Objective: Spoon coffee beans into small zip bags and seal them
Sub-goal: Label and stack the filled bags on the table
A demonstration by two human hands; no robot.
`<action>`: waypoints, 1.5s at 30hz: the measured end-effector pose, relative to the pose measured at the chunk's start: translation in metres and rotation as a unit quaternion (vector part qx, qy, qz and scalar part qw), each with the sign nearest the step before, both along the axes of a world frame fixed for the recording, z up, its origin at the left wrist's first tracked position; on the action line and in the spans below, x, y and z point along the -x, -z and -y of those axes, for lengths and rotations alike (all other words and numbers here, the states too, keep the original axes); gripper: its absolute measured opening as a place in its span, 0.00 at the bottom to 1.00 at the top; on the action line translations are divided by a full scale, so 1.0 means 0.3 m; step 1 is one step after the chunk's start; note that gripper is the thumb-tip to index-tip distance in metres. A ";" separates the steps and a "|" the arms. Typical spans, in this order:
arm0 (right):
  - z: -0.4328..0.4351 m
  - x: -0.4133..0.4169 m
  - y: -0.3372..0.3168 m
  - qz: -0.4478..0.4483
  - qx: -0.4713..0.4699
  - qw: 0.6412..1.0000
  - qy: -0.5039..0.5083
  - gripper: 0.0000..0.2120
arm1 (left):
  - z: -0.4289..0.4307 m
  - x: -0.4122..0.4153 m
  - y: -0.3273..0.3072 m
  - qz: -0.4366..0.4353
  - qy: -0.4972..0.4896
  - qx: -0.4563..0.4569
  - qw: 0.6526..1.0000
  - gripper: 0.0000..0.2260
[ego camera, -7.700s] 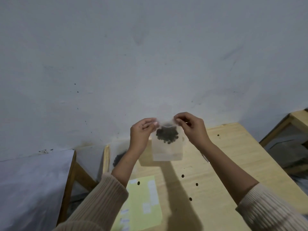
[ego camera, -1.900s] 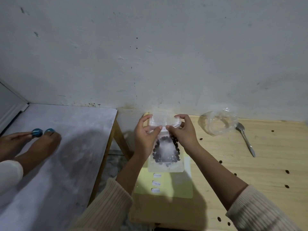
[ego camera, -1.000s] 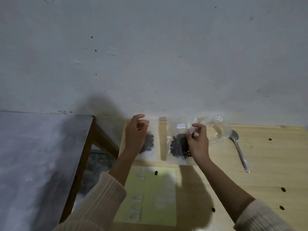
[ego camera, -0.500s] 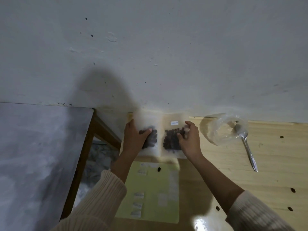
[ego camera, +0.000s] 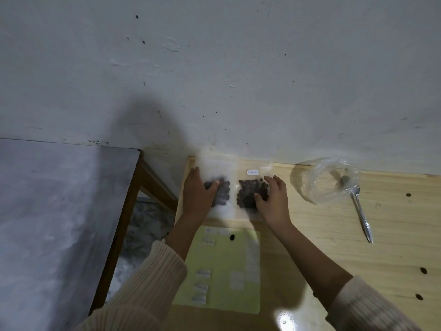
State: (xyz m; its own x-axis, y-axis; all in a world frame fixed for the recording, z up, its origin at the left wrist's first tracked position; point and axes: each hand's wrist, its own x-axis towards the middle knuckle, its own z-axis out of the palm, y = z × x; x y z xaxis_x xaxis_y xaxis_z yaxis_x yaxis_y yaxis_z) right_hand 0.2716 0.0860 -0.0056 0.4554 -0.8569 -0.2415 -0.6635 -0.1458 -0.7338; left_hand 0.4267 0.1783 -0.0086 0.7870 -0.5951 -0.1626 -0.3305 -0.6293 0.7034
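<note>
Near edge: two cream ribbed sleeves, L sleeve [ego camera: 152, 278] and R sleeve [ego camera: 365, 306], forearms bare and reaching away from the viewer over a wood table [ego camera: 334, 247].

Between the forearms: yellow sheet [ego camera: 224, 266] flat on the table, several small white labels [ego camera: 203, 274] stuck to it. One loose bean [ego camera: 232, 237] lies at its far edge.

Beyond the sheet: two small zip bags side by side, both flat on the table and holding dark beans.
- L hand [ego camera: 198, 194]: palm down on the L bag [ego camera: 220, 167], fingers straight and close together, laid across the beans. No pinch.
- R hand [ego camera: 274, 199]: palm down on the R bag [ego camera: 248, 187], fingers spread and slightly bent, tips pressing the beans. No pinch seen.
- R bag carries a white tag [ego camera: 253, 172] near its far end. Text unreadable.
- Seal condition of either bag: cannot tell.

Far right: crumpled clear sack [ego camera: 319, 187], its mouth over the bowl of a metal spoon [ego camera: 361, 216]; handle points near-right.

Left of table: grey slab [ego camera: 52, 211], apart from it.

Far: white wall [ego camera: 238, 80], both bags close against its base.
</note>
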 end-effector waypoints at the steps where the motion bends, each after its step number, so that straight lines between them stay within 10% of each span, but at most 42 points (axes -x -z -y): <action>1: -0.004 -0.004 -0.001 0.009 0.010 1.000 0.004 0.24 | -0.004 -0.001 -0.002 -0.004 0.001 0.003 1.000 0.24; 33: -0.300 -0.127 -0.101 0.183 -0.042 0.973 -0.137 0.11 | -0.363 -0.083 -0.166 -0.151 0.008 0.203 0.967 0.13; 45: -0.408 -0.063 0.065 -0.020 0.099 0.955 -0.279 0.12 | -0.664 -0.115 -0.090 -0.136 -0.121 0.195 0.964 0.16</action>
